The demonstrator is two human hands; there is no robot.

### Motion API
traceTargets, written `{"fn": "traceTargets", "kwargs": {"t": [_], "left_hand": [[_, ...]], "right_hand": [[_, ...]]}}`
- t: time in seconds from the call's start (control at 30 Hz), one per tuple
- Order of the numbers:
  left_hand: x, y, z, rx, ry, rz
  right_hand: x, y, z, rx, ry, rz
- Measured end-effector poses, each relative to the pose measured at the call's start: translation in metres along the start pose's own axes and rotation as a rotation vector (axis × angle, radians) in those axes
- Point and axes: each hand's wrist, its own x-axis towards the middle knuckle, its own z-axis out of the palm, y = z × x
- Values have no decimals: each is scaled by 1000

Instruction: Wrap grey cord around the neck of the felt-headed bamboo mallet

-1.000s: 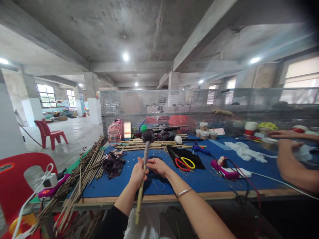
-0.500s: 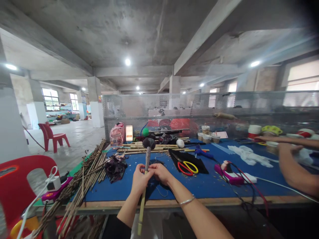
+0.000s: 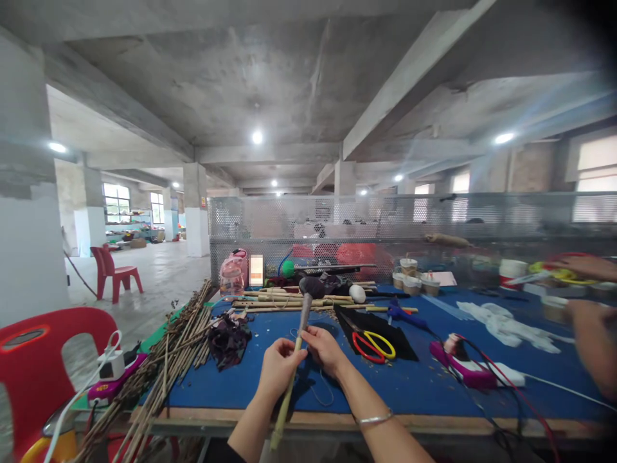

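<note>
Holding a dark-headed stick (image 3: 285, 411) aslant in two bare hands over a blue worktop (image 3: 385, 393).
Grasping the pale shaft with the fingers of the left hand (image 3: 282, 364); pinching at the lower end of the gray wrapping with the fingers of the right hand (image 3: 328, 352), just beside, a silver bangle (image 3: 375, 420) at the wrist. Tilted with rounded head pointing away and bare end over the near edge. Flanked at left by a crumpled dark cloth (image 3: 229, 341) and heaped dry stems (image 3: 186, 354), at right by red-and-yellow-handled scissors (image 3: 370, 339) resting on a black cloth (image 3: 403, 345). Backed by bamboo rods (image 3: 289, 298), a white ball (image 3: 357, 294) and a mesh screen (image 3: 270, 218). Shared, far right, with a co-worker's blurred arm (image 3: 595, 350).
</note>
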Motion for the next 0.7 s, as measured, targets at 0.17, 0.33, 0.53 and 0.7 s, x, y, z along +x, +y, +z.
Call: {"fn": "traceTargets", "kwargs": {"t": [0.17,0.33,0.53,0.7], "left_hand": [[-1,1,-6,108,-75,22],[-1,-3,-4,61,-115,-3],[4,-9,-2,-40,-9,-39],[0,-6,-1,-218,-136,-134]], "right_hand": [[0,-1,-1,37,-56,33],[0,1,1,-46,-31,31],[1,5,3,-85,-47,49],[1,7,2,59,-126,90]]}}
